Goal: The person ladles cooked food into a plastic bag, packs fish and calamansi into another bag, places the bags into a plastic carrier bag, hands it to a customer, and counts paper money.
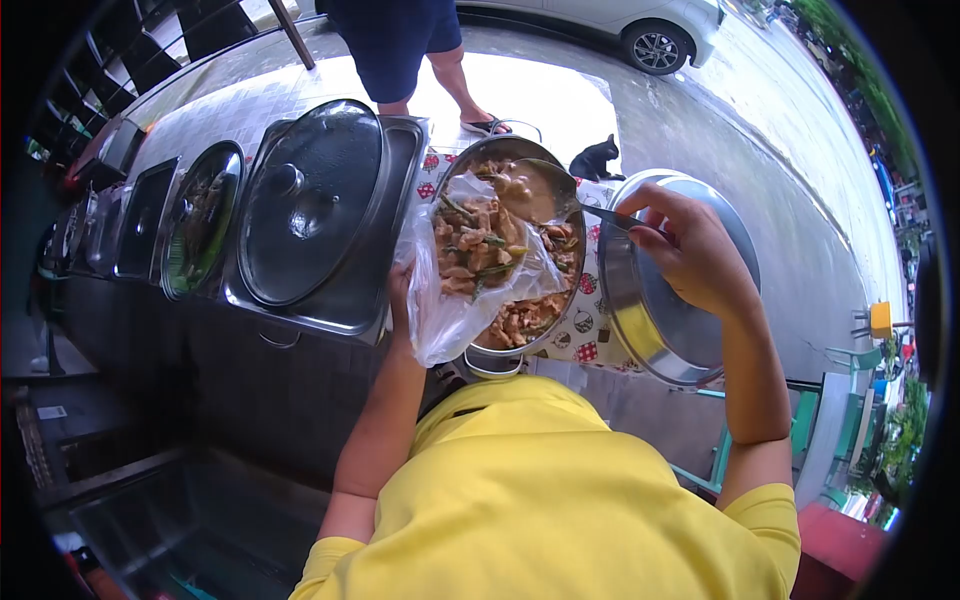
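My left hand, partly hidden behind the plastic, is closed on a clear plastic bag. The bag hangs over a large metal pot of meat and green vegetable stew. Chunks of stew show in or through the bag; which of the two is hard to tell. In my right hand is the thin handle of a ladle, pinched between thumb and fingers. Its wide bowl, full of brown sauce, is over the far side of the pot, close to the bag's mouth.
A round metal lid or covered pot stands on the right of the patterned tablecloth. Leftward are a lidded tray and several more dishes. Across the table stand a person in sandals, a black cat and a car.
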A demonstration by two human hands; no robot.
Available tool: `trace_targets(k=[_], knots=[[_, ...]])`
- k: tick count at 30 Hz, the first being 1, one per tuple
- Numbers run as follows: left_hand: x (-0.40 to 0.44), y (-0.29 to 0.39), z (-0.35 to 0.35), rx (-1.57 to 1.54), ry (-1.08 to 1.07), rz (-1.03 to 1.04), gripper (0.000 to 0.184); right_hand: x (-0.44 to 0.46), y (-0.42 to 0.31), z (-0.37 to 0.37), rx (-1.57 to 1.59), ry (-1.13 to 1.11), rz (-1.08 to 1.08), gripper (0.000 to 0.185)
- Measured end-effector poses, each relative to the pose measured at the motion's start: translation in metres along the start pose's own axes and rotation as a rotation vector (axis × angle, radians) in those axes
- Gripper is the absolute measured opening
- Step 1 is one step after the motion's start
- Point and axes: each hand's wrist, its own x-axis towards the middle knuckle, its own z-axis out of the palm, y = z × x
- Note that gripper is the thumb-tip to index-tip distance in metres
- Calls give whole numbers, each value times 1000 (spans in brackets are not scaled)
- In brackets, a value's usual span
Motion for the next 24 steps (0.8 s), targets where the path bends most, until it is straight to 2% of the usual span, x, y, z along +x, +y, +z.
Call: trace_targets(k=[2,4,9,15,18,21,22,24], knots=[[4,-4,-10,-150,-90,-97,59,-6,-4,8,-55,91,-215,19],[7,-11,12,-308,-100,-128,61,-11,-15,15,-166,142,-251,19],[6,-19,39,-59,194,-95,61,-14,-30,15,-268,201,-284,22],[-2,-20,48,-85,239,-49,61,-15,-32,14,-317,178,-415,28],[-5,-18,48,-98,255,-30,60,-14,-34,13,-329,104,-430,31],[-11,-13,48,-49,276,8,59,0,-22,13,-238,21,-361,22],[-13,-12,48,-21,284,28,59,6,-18,6,-101,-13,-249,14],[-21,-7,48,42,306,70,58,21,-5,-3,-113,4,-162,15]])
